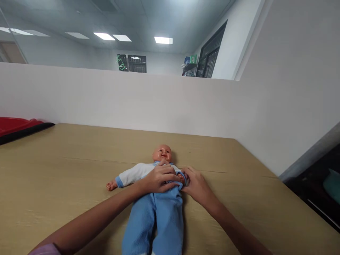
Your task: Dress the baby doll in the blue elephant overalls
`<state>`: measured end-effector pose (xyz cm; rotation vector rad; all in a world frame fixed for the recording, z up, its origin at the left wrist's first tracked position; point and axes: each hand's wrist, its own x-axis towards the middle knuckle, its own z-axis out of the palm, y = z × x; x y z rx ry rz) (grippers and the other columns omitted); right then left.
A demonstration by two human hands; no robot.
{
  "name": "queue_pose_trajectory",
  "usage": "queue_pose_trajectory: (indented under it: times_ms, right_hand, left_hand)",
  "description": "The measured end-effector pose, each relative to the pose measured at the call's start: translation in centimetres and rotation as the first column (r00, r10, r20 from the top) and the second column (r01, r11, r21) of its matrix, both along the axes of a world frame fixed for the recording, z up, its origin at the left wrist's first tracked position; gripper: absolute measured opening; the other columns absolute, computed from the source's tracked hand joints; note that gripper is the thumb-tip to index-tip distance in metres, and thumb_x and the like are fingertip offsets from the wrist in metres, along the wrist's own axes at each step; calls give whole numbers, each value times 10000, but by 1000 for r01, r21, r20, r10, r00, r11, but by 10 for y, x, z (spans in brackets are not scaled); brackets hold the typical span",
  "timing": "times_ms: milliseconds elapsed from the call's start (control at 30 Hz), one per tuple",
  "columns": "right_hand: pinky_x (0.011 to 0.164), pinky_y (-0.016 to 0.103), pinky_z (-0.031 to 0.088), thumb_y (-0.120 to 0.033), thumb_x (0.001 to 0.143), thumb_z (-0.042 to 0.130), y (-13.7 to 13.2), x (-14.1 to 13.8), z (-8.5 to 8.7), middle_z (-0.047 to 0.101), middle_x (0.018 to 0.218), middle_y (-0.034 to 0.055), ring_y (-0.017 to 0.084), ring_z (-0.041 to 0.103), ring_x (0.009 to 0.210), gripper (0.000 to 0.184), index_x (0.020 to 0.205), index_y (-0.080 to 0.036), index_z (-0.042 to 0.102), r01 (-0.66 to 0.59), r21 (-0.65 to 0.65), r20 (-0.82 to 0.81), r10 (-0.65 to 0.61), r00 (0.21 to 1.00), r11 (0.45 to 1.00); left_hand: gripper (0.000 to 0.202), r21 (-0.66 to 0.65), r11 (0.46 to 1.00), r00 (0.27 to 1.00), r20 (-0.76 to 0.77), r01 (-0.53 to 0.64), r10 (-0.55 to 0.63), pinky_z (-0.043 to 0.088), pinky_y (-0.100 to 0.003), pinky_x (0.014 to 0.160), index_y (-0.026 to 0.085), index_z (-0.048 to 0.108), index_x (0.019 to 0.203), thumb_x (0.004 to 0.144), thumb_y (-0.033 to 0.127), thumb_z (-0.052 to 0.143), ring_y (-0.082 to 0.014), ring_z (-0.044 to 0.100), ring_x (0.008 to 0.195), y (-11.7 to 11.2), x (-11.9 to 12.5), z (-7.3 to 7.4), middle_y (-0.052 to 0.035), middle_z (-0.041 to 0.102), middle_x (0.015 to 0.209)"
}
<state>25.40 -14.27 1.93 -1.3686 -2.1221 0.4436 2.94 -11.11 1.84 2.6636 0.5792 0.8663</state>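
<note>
A baby doll [155,209] lies on its back on the table, head away from me, in a white top with blue cuffs and blue trousers. One sleeved arm [135,174] stretches out to the left, its small hand showing past the cuff. Across the doll's chest lies my left hand [163,177], fingers curled at the doll's other hand. My right hand [195,184] pinches the blue-edged sleeve cuff [186,180] on that side. Fingers partly hide this cuff and the doll's chest.
The table [79,148] has a light brown covering with a crosswise crease. At the far left is a red object [18,124] with a black edge. A low white wall [132,102] borders the back, and a dark space holding a teal item [332,186] is at right.
</note>
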Motion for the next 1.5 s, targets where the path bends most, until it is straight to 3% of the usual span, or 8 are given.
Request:
queue_pose_trajectory:
  times_ms: [233, 400, 533, 733, 833, 1000, 1200, 1500]
  right_hand:
    - [986, 369, 541, -216, 857, 667, -10, 18, -2, 669, 1190, 66, 228, 660, 1078, 432, 1288, -253, 660, -230, -169, -382, 151, 912, 959]
    - [985, 402, 569, -552, 870, 739, -14, 11, -38, 723, 1109, 58, 245, 701, 1042, 361, 1051, -252, 651, -161, -325, -718, -133, 683, 932]
    - [966, 398, 586, -661, 854, 719, -13, 1, -59, 741, 1098, 67, 252, 719, 1046, 448, 1005, -259, 589, -72, -315, -792, -220, 570, 946]
    - [772, 365, 634, -545, 984, 549, -11, 4, -57, 752, 1047, 107, 249, 765, 908, 301, 1052, -251, 545, 98, -110, -523, -141, 841, 989]
    - [726, 348, 623, -478, 994, 525, -8, 7, -54, 762, 969, 92, 251, 774, 868, 245, 1086, -251, 531, 131, -94, -433, -159, 887, 987]
    - [742, 348, 613, -621, 984, 514, 2, 5, -64, 750, 890, 74, 245, 760, 854, 371, 1029, -252, 518, 166, -127, -526, -208, 824, 978]
    - [829, 409, 619, -689, 932, 547, 5, 2, -82, 689, 1159, 152, 284, 729, 1005, 458, 1022, -241, 575, 276, -138, -582, -303, 755, 951]
    - [785, 387, 603, -830, 833, 590, 11, 10, -110, 741, 936, 94, 279, 728, 914, 595, 952, -247, 575, 227, -240, -681, -330, 653, 944]
  left_hand:
    - [333, -413, 911, 952, 276, -8, 133, 463, -381, 975, 181, 783, 911, 903, 511, 740, -250, 625, 1011, 16, 21, 16, -101, 704, 1001]
    - [276, -660, 746, 972, 219, 85, 83, 502, -327, 875, 172, 703, 930, 815, 411, 779, -217, 627, 947, 27, 27, 16, -54, 679, 962]
    - [271, -692, 722, 986, 134, 18, 104, 490, -291, 798, 181, 648, 948, 799, 383, 752, -186, 610, 874, 33, 28, 14, -19, 661, 923]
    - [320, -678, 729, 993, -8, -92, 118, 475, -289, 819, 203, 654, 1020, 813, 430, 745, -199, 612, 913, 33, 25, 14, -2, 667, 941]
    - [283, -672, 734, 994, -38, -102, 104, 461, -284, 799, 205, 653, 974, 854, 458, 695, -189, 594, 868, 32, 27, 14, 11, 637, 884]
    - [253, -679, 728, 994, -39, -98, 98, 442, -259, 726, 199, 608, 918, 885, 448, 633, -160, 560, 794, 37, 31, 13, 21, 587, 831]
    - [305, -641, 761, 994, -100, -105, 53, 360, -246, 578, 192, 611, 983, 931, 493, 597, -138, 447, 644, 44, 29, 9, 55, 488, 699]
    - [135, -378, 906, 975, -183, -188, 126, 457, -280, 803, 201, 667, 1006, 978, 300, 579, -208, 667, 886, 39, 40, -6, -58, 742, 958]
